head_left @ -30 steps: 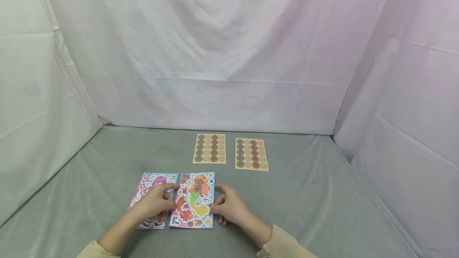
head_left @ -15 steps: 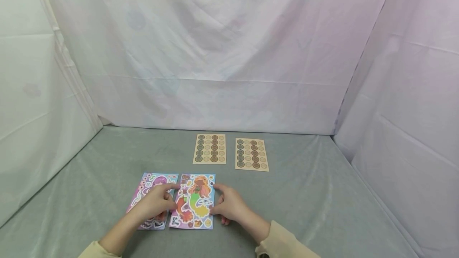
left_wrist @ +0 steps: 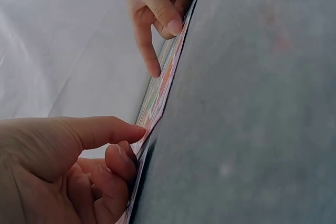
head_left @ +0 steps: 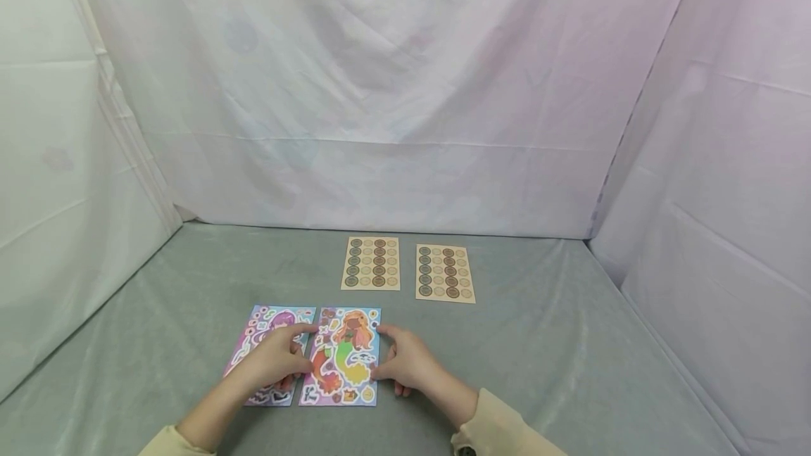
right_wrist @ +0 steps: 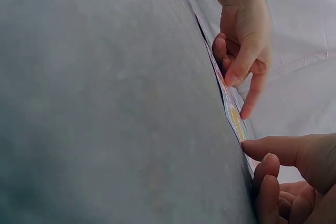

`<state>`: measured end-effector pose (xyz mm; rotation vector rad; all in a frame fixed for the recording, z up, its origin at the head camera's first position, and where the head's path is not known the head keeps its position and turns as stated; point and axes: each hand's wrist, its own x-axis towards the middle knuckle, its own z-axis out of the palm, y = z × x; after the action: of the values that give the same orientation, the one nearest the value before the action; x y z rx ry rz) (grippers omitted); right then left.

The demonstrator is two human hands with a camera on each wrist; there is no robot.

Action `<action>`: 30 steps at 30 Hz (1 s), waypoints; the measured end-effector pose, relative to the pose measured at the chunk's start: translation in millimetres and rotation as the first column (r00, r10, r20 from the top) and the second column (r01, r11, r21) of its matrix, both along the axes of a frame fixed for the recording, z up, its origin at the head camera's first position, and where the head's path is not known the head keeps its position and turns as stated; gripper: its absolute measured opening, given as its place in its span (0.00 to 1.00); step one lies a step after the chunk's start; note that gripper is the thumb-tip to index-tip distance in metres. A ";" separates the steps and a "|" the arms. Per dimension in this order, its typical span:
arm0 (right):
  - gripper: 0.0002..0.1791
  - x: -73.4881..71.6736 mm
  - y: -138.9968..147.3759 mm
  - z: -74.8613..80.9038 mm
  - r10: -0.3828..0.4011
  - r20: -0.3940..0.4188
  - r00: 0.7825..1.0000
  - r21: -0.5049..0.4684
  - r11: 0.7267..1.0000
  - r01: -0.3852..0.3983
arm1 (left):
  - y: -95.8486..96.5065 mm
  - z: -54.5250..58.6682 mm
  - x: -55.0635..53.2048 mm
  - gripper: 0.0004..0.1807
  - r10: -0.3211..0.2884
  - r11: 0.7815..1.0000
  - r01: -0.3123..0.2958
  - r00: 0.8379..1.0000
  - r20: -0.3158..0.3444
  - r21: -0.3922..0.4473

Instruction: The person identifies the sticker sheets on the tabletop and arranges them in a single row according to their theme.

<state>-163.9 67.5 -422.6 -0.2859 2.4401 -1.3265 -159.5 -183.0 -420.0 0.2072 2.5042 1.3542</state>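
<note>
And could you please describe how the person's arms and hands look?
The bare left hand and bare right hand show no gloves or rings. A pale beige fabric left sleeve and matching right sleeve end above the wrists; the right one has a dark round spot, perhaps a button.

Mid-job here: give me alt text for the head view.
A person's left hand and right hand touch opposite long edges of a mermaid sheet on a gray surface. The left hand partly covers a second colorful sheet beside it. Farther back lie two beige sheets of circles, before a pale fabric backdrop.
</note>
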 end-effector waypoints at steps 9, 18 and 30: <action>0.45 -2.5 2.5 1.2 0.034 0.026 0.999 0.016 0.999 -0.034 | 4.9 1.9 0.7 0.35 0.039 0.998 -0.039 0.999 -0.003 -0.051; 0.46 -0.5 6.6 4.9 0.063 0.040 0.997 -0.021 0.998 -0.062 | 8.8 5.1 0.4 0.35 0.060 0.994 -0.058 0.998 0.014 -0.088; 0.46 0.9 15.4 6.4 0.046 0.019 0.999 -0.034 0.998 -0.045 | 10.2 9.4 -3.1 0.34 0.017 0.999 -0.018 0.999 -0.028 -0.037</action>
<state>-163.0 82.9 -416.2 -0.3339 2.3825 -1.3460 -162.6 -172.8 -410.6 0.1982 2.5570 1.3192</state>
